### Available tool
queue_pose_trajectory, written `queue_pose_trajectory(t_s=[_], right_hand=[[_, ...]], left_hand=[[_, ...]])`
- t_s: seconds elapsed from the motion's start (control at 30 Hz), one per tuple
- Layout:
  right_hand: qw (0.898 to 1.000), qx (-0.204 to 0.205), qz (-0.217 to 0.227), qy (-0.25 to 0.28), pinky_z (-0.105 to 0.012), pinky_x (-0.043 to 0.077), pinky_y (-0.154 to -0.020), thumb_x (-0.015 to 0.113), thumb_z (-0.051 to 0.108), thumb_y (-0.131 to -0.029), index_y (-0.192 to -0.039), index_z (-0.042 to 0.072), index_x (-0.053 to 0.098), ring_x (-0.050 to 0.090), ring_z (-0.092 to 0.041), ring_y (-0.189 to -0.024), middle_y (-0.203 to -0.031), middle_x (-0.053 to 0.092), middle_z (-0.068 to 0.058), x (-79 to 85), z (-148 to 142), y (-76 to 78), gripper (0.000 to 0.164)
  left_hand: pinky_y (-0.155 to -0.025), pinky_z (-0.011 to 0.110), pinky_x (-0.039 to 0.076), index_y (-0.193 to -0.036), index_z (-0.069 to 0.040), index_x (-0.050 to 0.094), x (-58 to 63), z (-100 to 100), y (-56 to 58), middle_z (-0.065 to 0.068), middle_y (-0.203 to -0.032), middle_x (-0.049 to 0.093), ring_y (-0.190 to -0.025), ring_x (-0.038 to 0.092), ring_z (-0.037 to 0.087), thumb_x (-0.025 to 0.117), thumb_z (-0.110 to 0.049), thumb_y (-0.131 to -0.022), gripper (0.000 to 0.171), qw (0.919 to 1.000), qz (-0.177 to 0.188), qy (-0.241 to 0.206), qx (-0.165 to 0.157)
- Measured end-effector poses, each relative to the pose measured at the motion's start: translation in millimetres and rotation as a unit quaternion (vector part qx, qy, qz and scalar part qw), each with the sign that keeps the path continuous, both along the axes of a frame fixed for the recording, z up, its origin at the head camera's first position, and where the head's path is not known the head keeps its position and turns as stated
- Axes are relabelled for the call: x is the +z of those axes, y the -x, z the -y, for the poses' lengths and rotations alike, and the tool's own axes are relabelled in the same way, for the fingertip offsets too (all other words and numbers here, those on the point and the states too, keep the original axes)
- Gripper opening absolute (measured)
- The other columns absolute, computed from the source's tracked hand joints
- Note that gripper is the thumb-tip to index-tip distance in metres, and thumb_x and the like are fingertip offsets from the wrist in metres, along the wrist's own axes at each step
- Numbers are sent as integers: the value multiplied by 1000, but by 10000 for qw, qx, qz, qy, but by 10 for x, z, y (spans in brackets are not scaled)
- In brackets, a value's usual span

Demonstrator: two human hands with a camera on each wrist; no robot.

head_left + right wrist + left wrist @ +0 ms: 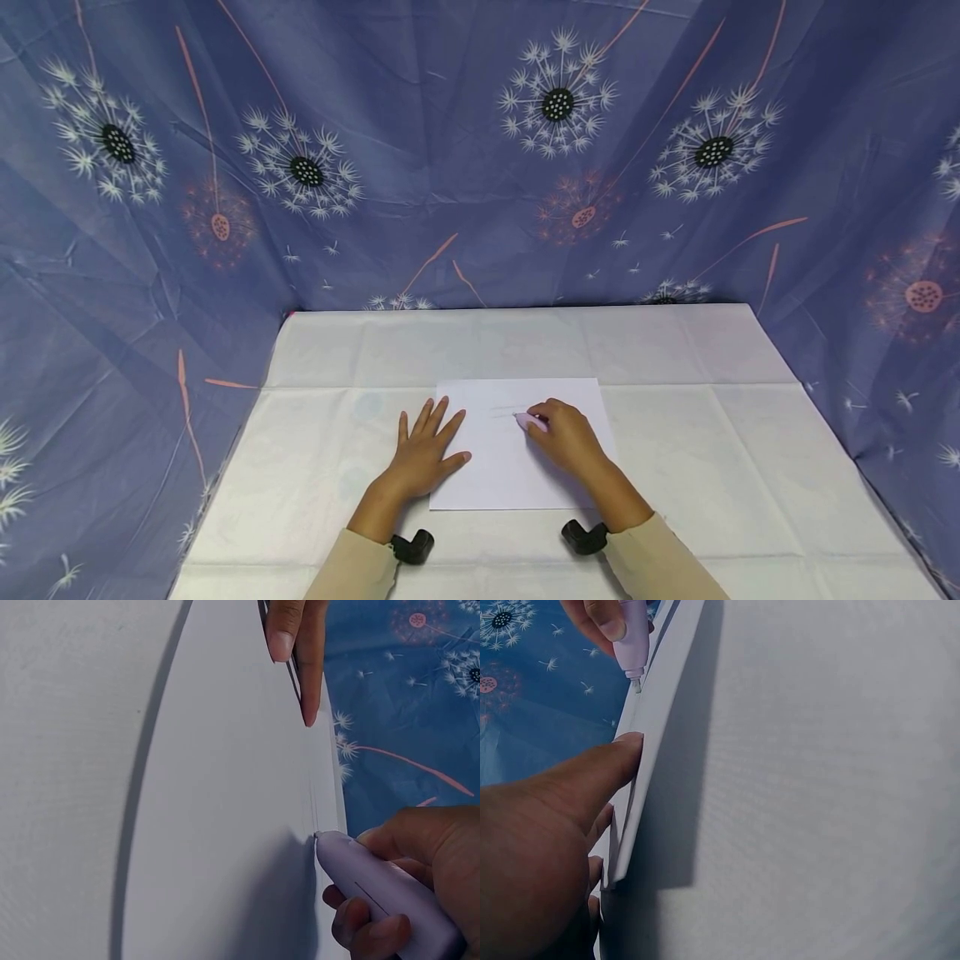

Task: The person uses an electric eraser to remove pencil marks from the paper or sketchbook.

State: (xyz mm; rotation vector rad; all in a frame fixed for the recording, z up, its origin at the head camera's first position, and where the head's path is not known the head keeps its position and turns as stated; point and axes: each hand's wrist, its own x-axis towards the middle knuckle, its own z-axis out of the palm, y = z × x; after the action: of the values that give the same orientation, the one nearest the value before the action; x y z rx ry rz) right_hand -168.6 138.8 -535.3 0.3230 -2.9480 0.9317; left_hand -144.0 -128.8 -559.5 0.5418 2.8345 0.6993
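A sheet of white paper (487,479) lies on the table, with a few faint grey lines (504,410) across its upper part. My right hand (570,437) grips a thick lavender pen-shaped tool (382,889) between thumb and fingers. The tool's narrow tip (637,685) meets the paper at the lines. On the left, my left hand (422,454) lies flat with its fingers spread. Its thumb (622,754) and index fingertip rest on the paper's left edge, while the other fingers reach over the tablecloth.
A white cloth with fold creases covers the table (712,467). Behind it and along both sides hangs a blue curtain (435,167) printed with dandelions. Black bands with camera mounts (414,547) sit at both wrists, next to beige sleeves (660,562).
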Motion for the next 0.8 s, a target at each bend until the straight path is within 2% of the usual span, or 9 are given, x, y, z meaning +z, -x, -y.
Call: queue_pose_trajectory(t_s=[0.1,0.3,0.5,0.8], right_hand=[[10000,-49,-43,2,-39,53,-79,76,21,-90,-101,7,78,67,-19,-84,-91,71,-3,1,-1,-2,18],[9999,103,-5,70,-37,52,-76,76,21,-90,-102,7,79,64,-17,-80,-90,71,-2,5,21,-14,18],[10000,-66,12,23,-40,54,-81,76,21,-91,-102,8,79,68,-20,-86,-92,71,-3,-8,8,-6,18],[10000,-7,-6,86,-37,52,-77,77,20,-89,-101,8,79,66,-17,-82,-90,71,-3,-4,9,-4,17]], left_hand=[[-119,73,-3,-159,-18,35,2,0,1,14,-170,15,-159,6,40,57,-48,-100,69,10000,22,-9,1],[-119,73,-3,-158,-18,36,-2,-4,-1,14,-170,16,-158,7,40,57,-48,-100,68,10000,-23,-70,25],[-119,73,-3,-159,-17,35,1,0,-2,15,-170,15,-158,6,41,57,-48,-100,69,10000,17,-74,2],[-119,73,-4,-159,-17,35,4,1,3,15,-170,15,-158,6,41,57,-47,-101,69,10000,14,-91,7]])
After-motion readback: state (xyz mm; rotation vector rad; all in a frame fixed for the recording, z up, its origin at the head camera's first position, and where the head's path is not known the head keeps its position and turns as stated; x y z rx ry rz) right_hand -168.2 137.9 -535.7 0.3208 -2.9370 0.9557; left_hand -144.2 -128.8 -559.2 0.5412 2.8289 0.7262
